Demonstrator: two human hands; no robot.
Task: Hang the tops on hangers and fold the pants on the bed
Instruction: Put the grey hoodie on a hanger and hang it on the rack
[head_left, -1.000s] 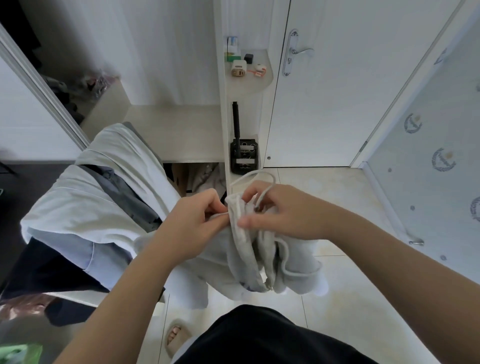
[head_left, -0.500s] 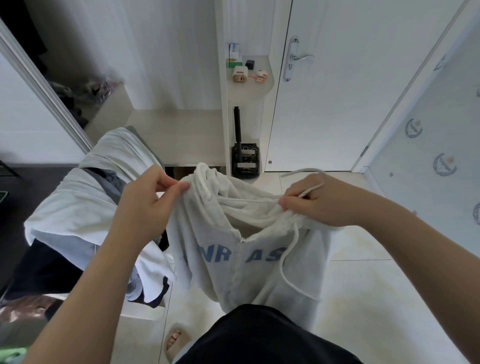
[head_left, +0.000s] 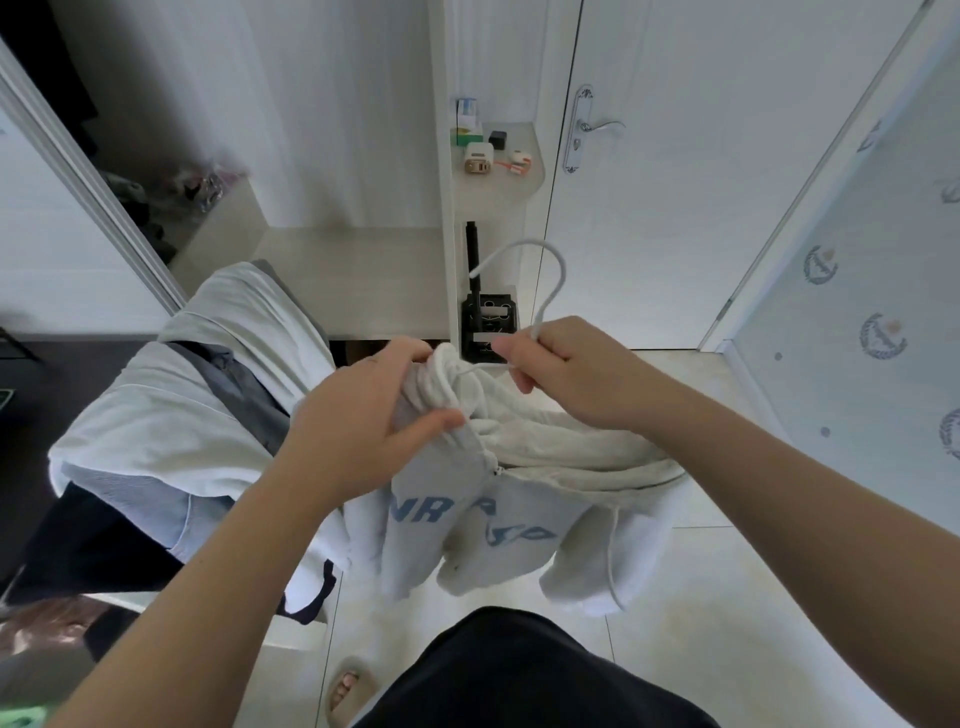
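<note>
left hand (head_left: 363, 431) was clamped on the bunched neck of the white hoodie (head_left: 524, 525), thumb across the front and fingers wrapped over the top of the gathered cloth. right hand (head_left: 571, 379), just beside it, had its fingers curled round the stem of a white hanger (head_left: 540, 319), and the hook arched up and away above that hand. the two hands were close together with a thin white drawstring (head_left: 609, 551) running between them, its far end dangling below the right wrist. the hoodie hung from both hands, open at the zip, blue letters showing on the chest under the left hand, sleeves drooping toward the tiled floor (head_left: 727, 597). whether the hanger's arms were inside the hoodie, i couldn't tell. off to the left of the left hand lay a heap of white and grey clothes (head_left: 171, 415). beyond the hands stood a small shelf (head_left: 519, 187) with little items on it, and past the right hand a white door with a metal handle (head_left: 597, 127). below the arms, a sandalled foot (head_left: 345, 693).
</note>
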